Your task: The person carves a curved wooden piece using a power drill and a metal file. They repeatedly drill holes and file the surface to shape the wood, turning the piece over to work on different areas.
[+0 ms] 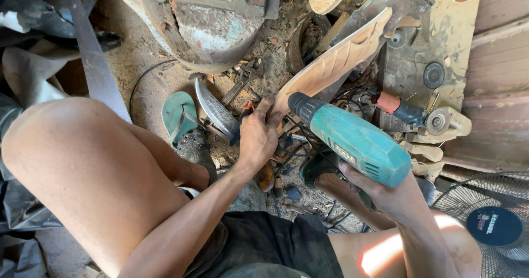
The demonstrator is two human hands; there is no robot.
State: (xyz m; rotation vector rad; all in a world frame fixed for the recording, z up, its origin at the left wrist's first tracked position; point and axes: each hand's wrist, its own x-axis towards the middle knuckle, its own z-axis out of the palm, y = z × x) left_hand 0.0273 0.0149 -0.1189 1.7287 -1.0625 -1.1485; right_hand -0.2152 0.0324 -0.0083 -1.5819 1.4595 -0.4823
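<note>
Above sawdust floor, left hand (258,137) gripping carved wood (330,66), right hand (386,192) holding teal drill (358,143)

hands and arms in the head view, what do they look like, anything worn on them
Both are bare: the left hand and right hand wear no gloves, rings or watch, and both forearms show no sleeves. The fingers look dusty from the workshop grime.

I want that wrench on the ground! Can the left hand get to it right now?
Probably not yet. The left hand is gripping the carved wooden piece, so it is busy. The wrench lies just beyond it in the sawdust, with nothing on top.
</note>
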